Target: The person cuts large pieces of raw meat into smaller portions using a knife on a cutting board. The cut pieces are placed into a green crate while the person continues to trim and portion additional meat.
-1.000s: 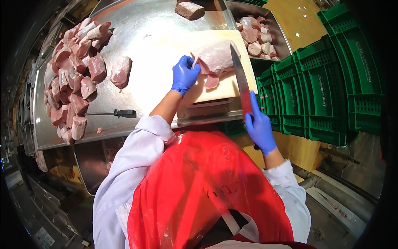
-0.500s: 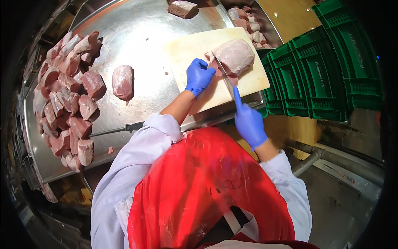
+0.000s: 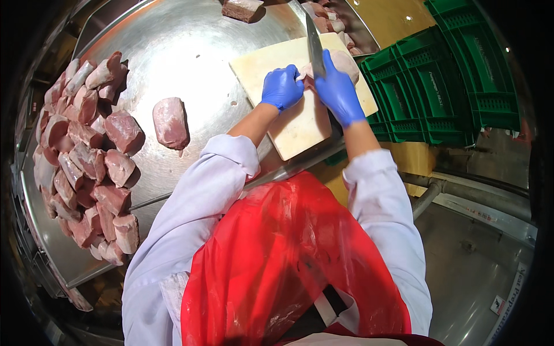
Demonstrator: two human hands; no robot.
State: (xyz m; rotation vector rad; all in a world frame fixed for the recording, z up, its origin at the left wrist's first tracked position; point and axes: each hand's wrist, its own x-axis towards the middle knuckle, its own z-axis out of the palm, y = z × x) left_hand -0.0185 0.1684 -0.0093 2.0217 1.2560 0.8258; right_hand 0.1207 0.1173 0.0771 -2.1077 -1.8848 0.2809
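Note:
On the white cutting board (image 3: 297,130) rests a large pale piece of meat (image 3: 345,64), partly covered by my right hand. My right hand (image 3: 339,95) is closed around a knife, its index finger stretched along the blade (image 3: 314,46), which points away from me over the meat. To the left, my gloved left hand (image 3: 281,87) is closed with its fingertips pinching a loose flap at the meat's left edge. Both hands wear blue gloves. The knife's handle is hidden in my right hand.
Many meat chunks (image 3: 86,155) are heaped at the left of the steel table (image 3: 202,81). One chunk (image 3: 170,123) lies apart, another (image 3: 242,10) at the far edge. A thin steel rod (image 3: 151,200) shows by my left sleeve. Green crates (image 3: 427,86) stand right; a meat tray (image 3: 360,26) lies beyond the board.
My right hand has moved forward and up over the meat, and the knife blade now points further away from me. My left hand stays at the meat's left edge.

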